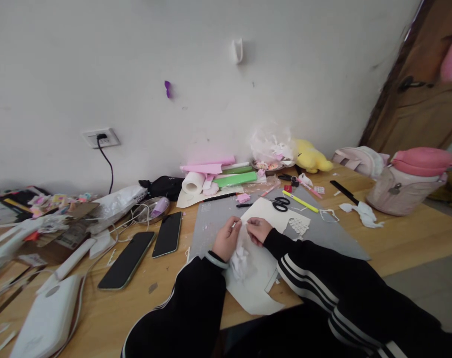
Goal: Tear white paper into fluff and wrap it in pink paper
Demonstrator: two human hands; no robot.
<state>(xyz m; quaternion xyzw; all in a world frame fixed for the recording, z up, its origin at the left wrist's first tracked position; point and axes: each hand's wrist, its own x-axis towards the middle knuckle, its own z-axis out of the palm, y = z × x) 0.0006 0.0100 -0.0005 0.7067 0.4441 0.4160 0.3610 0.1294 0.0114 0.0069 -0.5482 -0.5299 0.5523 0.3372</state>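
The left hand and right hand are close together over a white sheet, thumbs and forefingers pinched closed; anything between them is too small to identify. A crumpled white wad lies on the sheet, just below the hands. Black-handled scissors lie beyond the right hand, near a yellow marker. 2 phones lie to the left.

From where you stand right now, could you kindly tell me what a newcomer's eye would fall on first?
Probably the bright yellow plush toy at the back of the table, near the wall, and the pink-topped bag toward the right. Closer in, the left hand and right hand nearly meet above crumpled white material, with black-handled scissors just beyond.
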